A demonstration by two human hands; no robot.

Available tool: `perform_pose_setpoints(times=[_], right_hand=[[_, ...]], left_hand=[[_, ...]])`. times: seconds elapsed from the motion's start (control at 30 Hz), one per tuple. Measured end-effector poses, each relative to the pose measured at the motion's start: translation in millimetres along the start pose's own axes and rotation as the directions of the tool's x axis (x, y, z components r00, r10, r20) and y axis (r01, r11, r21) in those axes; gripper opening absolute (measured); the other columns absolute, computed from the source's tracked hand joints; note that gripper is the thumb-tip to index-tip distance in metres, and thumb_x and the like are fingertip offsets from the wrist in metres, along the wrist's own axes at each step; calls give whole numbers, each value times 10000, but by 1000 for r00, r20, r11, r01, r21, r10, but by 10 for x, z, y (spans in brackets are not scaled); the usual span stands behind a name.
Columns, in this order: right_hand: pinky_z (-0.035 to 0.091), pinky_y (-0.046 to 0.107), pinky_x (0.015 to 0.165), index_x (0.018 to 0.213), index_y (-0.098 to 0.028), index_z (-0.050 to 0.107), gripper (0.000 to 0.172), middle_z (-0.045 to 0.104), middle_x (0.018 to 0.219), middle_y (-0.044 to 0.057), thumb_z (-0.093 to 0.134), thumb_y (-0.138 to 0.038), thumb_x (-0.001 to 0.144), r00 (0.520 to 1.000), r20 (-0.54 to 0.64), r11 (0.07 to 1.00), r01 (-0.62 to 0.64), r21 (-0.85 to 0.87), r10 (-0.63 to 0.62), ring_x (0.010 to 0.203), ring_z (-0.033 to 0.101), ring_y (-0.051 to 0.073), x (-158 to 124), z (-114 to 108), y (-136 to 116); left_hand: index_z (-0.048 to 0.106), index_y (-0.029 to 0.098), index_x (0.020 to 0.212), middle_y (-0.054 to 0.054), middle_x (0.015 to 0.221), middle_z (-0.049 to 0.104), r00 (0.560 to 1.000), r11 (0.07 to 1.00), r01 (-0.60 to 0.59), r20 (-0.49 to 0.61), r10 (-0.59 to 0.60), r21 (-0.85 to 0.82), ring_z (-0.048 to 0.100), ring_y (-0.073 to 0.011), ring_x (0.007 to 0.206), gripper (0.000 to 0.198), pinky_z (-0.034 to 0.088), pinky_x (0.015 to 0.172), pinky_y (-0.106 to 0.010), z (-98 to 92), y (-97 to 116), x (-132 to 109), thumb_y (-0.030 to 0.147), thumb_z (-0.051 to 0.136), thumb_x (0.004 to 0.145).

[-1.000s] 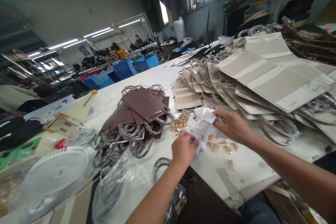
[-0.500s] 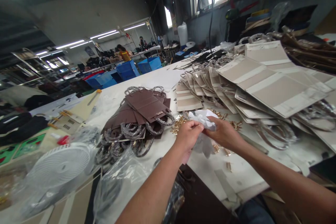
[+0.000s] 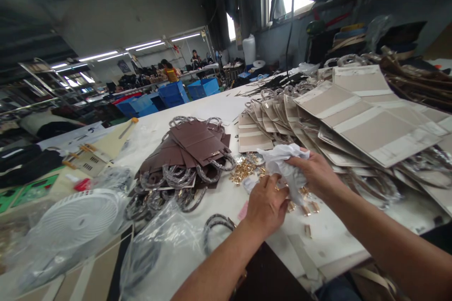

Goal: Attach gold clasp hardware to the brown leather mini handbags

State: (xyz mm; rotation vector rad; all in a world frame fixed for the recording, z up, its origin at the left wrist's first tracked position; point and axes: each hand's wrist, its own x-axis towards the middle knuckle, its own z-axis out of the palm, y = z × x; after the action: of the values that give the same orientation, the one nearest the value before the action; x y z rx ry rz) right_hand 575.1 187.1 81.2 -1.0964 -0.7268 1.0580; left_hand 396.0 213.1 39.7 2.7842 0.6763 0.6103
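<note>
A crumpled, translucent white plastic bag [image 3: 284,160] is pinched in my right hand [image 3: 316,171], hanging over the table. Just below and left of it, my left hand [image 3: 266,204] has its fingers curled against the bag's lower part. A gold glint shows at those fingers, but what they hold is hidden. Small gold metal fittings [image 3: 242,171] lie heaped left of the bag. Several larger gold pieces [image 3: 310,208] are scattered under and right of my hands. A brown panel [image 3: 270,275] lies near my body, with a plastic-wrapped handle [image 3: 215,225] beside my left forearm.
Brown bag panels with wrapped handles [image 3: 192,143] are stacked at centre left. Beige panels [image 3: 374,122] pile up on the right. A white fan [image 3: 79,218] and clear plastic [image 3: 162,244] lie at left. Blue bins [image 3: 173,94] and other people are farther back.
My hands have moved apart. The white bag has shifted right and opened out in my right hand, while my left hand has dropped lower and turned its back upward.
</note>
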Motion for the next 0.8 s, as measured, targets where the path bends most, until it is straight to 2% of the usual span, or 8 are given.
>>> perform_pose_setpoints(times=[0.1, 0.23, 0.33, 0.43, 0.53, 0.7, 0.8], right_hand=[[461, 266, 527, 917, -191, 674, 356, 680, 761, 12, 895, -319, 668, 993, -100, 998, 64, 30, -61, 600, 595, 185, 47, -5, -102], [474, 257, 540, 893, -187, 701, 315, 699, 816, 25, 888, -268, 652, 963, -207, 981, 187, 56, -171, 624, 597, 175, 138, -36, -336], [502, 272, 591, 950, -209, 701, 336, 719, 870, 21, 875, -272, 670, 957, -160, 969, 248, 10, -243, 674, 619, 190, 186, -81, -397], [452, 266, 541, 935, -194, 701, 307, 701, 791, 20, 847, -333, 704, 981, -53, 969, 175, -175, -187, 624, 594, 189, 205, -134, -325], [403, 254, 509, 943, -198, 712, 285, 681, 757, 2, 814, -364, 735, 961, -140, 947, 196, -255, -236, 581, 557, 170, 202, -159, -272], [406, 262, 572, 903, -213, 737, 205, 681, 779, -2, 802, -333, 750, 940, -105, 909, 278, -312, -323, 649, 558, 172, 175, -121, -407], [413, 288, 604, 910, -236, 756, 177, 686, 814, 3, 791, -339, 771, 918, -111, 875, 320, -363, -382, 692, 560, 193, 151, -125, -507]], left_hand=[[740, 191, 1029, -120, 1339, 621, 986, 981, -77, 162, 48, 177, 531, -331, 1210, 214, 532, 904, -476, -41, -26, -22, 350, 608, 974], [739, 160, 977, -135, 1142, 690, 950, 982, -50, 312, -9, 181, 576, -311, 1087, 221, 530, 856, -449, -22, -154, -99, 354, 638, 946], [727, 184, 1036, -88, 1129, 698, 956, 992, 32, 287, -66, 122, 586, -269, 1082, 194, 525, 890, -400, -60, -283, -162, 326, 636, 940], [709, 205, 1137, -66, 1181, 689, 963, 983, 140, 214, -164, 121, 571, -252, 1139, 222, 506, 949, -381, -147, -436, -196, 275, 625, 943], [686, 193, 1248, -90, 1282, 658, 954, 967, 210, 185, -236, 147, 537, -287, 1213, 345, 494, 985, -420, -201, -582, -200, 312, 667, 924], [769, 270, 1130, -62, 1199, 688, 941, 977, 176, 272, -203, 122, 548, -280, 1174, 248, 494, 913, -377, -204, -765, -152, 336, 705, 899], [769, 310, 1153, -50, 1188, 696, 931, 985, 149, 324, -170, 88, 573, -269, 1159, 279, 490, 908, -355, -247, -869, -115, 286, 707, 883]])
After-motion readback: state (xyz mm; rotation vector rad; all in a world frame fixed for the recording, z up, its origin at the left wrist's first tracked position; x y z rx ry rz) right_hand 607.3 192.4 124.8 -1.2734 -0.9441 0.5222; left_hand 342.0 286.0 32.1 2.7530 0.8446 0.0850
